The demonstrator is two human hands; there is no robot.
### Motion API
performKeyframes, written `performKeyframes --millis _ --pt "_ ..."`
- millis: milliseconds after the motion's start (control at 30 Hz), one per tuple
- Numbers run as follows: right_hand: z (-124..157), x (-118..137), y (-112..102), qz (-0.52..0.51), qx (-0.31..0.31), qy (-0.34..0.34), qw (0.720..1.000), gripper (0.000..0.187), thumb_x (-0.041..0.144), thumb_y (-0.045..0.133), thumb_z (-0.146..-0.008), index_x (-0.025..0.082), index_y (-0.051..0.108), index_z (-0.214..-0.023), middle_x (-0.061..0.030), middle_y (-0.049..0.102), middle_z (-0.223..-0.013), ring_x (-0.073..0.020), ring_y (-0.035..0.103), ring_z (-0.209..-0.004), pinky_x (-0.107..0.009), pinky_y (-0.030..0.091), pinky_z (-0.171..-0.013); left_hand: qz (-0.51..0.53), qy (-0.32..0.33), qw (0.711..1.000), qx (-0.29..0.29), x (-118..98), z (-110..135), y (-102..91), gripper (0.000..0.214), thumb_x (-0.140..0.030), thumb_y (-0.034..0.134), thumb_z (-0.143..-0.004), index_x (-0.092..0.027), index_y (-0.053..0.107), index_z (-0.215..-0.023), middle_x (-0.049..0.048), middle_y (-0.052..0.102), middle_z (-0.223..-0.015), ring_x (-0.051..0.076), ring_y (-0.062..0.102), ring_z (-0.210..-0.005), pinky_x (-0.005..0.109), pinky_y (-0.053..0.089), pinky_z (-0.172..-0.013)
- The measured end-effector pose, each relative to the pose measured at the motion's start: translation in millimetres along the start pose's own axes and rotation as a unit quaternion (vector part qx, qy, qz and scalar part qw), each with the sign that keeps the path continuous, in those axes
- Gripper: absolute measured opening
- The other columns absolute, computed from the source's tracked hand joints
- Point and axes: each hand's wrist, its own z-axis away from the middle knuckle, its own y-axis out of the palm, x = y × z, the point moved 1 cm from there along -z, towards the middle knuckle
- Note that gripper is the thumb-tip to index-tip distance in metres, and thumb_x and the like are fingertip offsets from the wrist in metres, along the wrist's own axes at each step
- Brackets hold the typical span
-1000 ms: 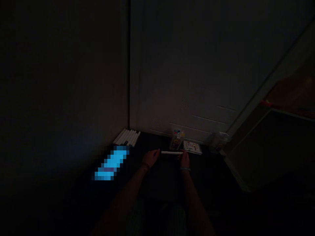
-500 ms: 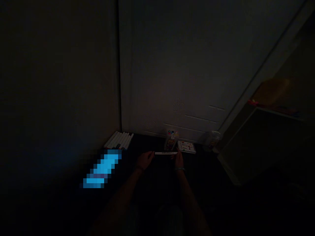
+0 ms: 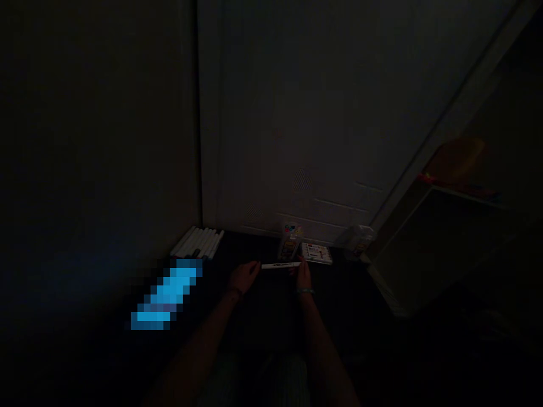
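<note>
The dark desk was under your left grip and right grip. White markers lay to their left; a clear container stood beyond. Your right grip held one end of the single marker; the left's hold, at its other end, I could not tell.

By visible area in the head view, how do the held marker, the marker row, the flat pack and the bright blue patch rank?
1. Bright blue patch
2. Marker row
3. Flat pack
4. Held marker (visible part)
</note>
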Motion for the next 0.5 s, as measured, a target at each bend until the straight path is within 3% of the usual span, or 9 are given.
performKeyframes --millis 167,300,500 --pt "1.5 0.1 0.1 -0.004 -0.002 -0.004 1.0 0.052 0.054 0.028 -0.079 0.018 0.05 -0.11 0.0021 0.056 -0.06 -0.0117 0.051 -0.051 -0.023 0.041 -0.052 0.008 -0.006 1.0 -0.005 2.0 -1.4 0.3 0.039 -0.049 0.032 -0.08 -0.024 0.062 -0.082 0.002 0.065 -0.081 0.015 0.057 -0.074 0.022 0.035 -0.063" --pt "0.6 -1.2 0.5 -0.009 -0.014 -0.009 1.0 0.045 0.054 0.033 -0.078 0.019 0.055 -0.095 0.0019 0.056 -0.059 -0.0126 0.051 -0.051 -0.024 0.04 -0.05 0.024 -0.002 0.999 -0.026 4.0 -3.1 -0.9 0.042 -0.051 0.031 -0.079 -0.023 0.062 -0.085 0.0024 0.066 -0.087 0.016 0.058 -0.079 0.022 0.037 -0.066" --pt "-0.6 -7.2 -0.6 -0.034 -0.03 -0.002 0.999 0.041 0.055 0.041 -0.074 0.019 0.058 -0.082 0.0018 0.055 -0.055 -0.0115 0.049 -0.047 -0.023 0.039 -0.046 0.04 0.004 0.999 -0.01 -1.3 -1.5 -4.8 0.044 -0.055 0.032 -0.077 -0.022 0.061 -0.073 -0.0017 0.064 -0.068 0.013 0.057 -0.064 0.021 0.037 -0.058"
